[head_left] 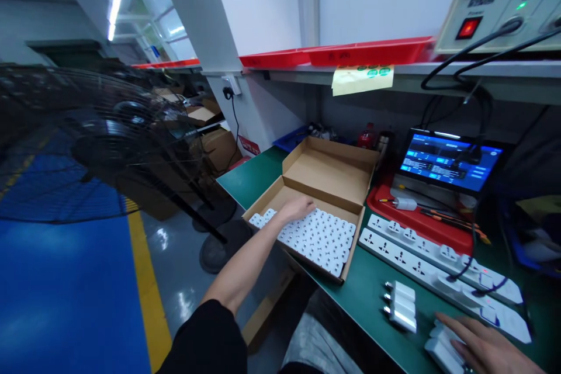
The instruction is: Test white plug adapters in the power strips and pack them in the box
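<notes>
My left hand (298, 209) reaches into an open cardboard box (356, 245), fingers curled down at the far edge of the packed rows of white plug adapters (322, 239). Whatever is between those fingertips is hidden. At the lower right, my right hand (486, 343) has its fingers bent over a small group of white adapters (442, 349) on the green tabletop, gripping them; the hand is slightly blurred. Left of it, a short row of similar adapters (403, 305) lies on its side with metal pins toward the box.
Two white power strips (401, 257) run along the table behind the loose adapters. Behind them are a red tray (456, 238) with cables and a lit screen (449, 158). Overhead is a shelf with red bins (368, 54). A floor fan (127, 128) stands left.
</notes>
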The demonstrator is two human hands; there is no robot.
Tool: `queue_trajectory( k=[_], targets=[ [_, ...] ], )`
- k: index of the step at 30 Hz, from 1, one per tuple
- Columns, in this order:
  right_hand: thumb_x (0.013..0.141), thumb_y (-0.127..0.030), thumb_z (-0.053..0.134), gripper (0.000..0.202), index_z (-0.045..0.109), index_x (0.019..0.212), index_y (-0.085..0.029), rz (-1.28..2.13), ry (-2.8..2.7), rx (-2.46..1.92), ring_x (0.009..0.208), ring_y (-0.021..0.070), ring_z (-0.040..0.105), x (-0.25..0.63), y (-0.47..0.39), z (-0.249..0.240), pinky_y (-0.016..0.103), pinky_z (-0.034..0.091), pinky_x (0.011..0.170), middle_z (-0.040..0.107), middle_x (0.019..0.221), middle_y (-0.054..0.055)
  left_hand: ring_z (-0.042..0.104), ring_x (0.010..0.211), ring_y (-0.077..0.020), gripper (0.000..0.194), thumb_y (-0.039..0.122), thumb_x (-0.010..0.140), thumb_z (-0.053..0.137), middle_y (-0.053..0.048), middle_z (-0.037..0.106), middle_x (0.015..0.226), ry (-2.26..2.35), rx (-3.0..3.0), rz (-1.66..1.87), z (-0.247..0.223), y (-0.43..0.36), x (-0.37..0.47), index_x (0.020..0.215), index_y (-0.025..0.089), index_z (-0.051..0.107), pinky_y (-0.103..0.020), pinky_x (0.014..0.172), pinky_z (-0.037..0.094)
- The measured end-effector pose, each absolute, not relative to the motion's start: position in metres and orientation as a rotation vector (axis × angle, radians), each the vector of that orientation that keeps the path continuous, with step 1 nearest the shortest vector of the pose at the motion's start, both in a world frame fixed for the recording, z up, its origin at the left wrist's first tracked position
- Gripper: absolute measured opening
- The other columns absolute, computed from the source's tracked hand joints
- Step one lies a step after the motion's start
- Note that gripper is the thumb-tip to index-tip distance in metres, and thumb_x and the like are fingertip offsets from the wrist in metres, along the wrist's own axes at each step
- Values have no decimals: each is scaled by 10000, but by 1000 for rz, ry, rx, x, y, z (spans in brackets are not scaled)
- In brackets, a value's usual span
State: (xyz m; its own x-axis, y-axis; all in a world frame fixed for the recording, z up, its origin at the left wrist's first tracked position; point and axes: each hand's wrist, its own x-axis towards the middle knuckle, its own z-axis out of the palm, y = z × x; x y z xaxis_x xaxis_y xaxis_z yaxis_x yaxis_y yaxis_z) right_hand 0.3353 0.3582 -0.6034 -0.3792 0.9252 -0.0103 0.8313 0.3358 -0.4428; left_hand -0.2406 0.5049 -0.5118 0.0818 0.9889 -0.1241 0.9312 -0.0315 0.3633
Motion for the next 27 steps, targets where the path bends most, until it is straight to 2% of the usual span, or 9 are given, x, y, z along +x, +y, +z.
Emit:
queue_trajectory(
  k=[4, 8, 10, 13, 16, 19, 23, 25, 27],
  targets=[
    [993, -622, 541, 421, 833, 1238, -444, 570, -2389, -1665, 1014, 334, 827, 318, 357, -582, 473, 691, 869, 852, 1183, 68, 725, 1065, -305, 474, 438, 1148, 388, -159, 787, 1125, 1894, 2116, 206, -513, 500, -229, 1065, 168, 768, -363, 923, 515],
    [1003, -508, 513, 385, 820, 1093, -294, 361, -2404, -1783, 916, 327, 797, 298, 356, -549, 463, 647, 828, 833, 1007, 121, 673, 1245, -343, 409, 432, 1130, 494, -196, 728, 1339, 1820, 2431, 379, -516, 468, -167, 1340, 145, 696, -451, 1085, 505],
    [1034, -476, 490, 392, 791, 1166, -263, 307, -2364, -1773, 987, 312, 786, 285, 359, -535, 447, 629, 881, 825, 1084, 130, 630, 1327, -343, 461, 458, 1117, 547, -186, 685, 1440, 1501, 2634, 501, -521, 436, -119, 1455, 155, 625, -470, 1124, 499],
    [1083, -421, 455, 447, 692, 1406, -224, 256, -2325, -1706, 1134, 302, 761, 257, 371, -517, 425, 602, 963, 779, 1312, 154, 550, 1424, -373, 581, 503, 1083, 620, -196, 632, 1508, 957, 2924, 606, -531, 383, -52, 1531, 138, 564, -481, 1094, 507],
    [1087, -284, 433, 449, 622, 1484, -196, 193, -2405, -1710, 1164, 290, 745, 224, 391, -506, 376, 575, 951, 740, 1374, 165, 599, 1303, -346, 423, 343, 1088, 601, -213, 642, 1446, 645, 3122, 657, -546, 350, -12, 1437, 108, 642, -444, 954, 518],
    [1077, -190, 449, 432, 606, 1480, -193, 124, -2488, -1817, 1130, 270, 748, 198, 410, -501, 330, 535, 914, 740, 1356, 160, 629, 1064, -292, 251, 196, 1046, 582, -194, 683, 1236, 548, 3203, 671, -558, 342, -2, 1230, 118, 734, -410, 775, 477],
    [1073, -135, 467, 403, 612, 1443, -201, 97, -2579, -1871, 1061, 256, 757, 184, 424, -502, 313, 491, 847, 747, 1319, 152, 581, 882, -261, 101, 184, 983, 643, -122, 629, 940, 494, 3170, 567, -562, 342, -11, 1044, 164, 720, -387, 678, 429],
    [1061, -107, 471, 397, 620, 1417, -201, 77, -2604, -1885, 1002, 248, 760, 182, 426, -500, 310, 471, 808, 751, 1290, 150, 581, 879, -264, 72, 199, 963, 673, -112, 630, 933, 542, 3083, 479, -558, 345, -18, 1029, 178, 692, -381, 682, 451],
    [1046, -82, 474, 392, 632, 1385, -202, 62, -2621, -1912, 947, 243, 760, 181, 426, -497, 307, 452, 777, 758, 1253, 142, 605, 923, -271, 140, 249, 1001, 665, -117, 666, 1007, 659, 2936, 454, -550, 354, -26, 1119, 175, 674, -384, 731, 503]
  ],
)
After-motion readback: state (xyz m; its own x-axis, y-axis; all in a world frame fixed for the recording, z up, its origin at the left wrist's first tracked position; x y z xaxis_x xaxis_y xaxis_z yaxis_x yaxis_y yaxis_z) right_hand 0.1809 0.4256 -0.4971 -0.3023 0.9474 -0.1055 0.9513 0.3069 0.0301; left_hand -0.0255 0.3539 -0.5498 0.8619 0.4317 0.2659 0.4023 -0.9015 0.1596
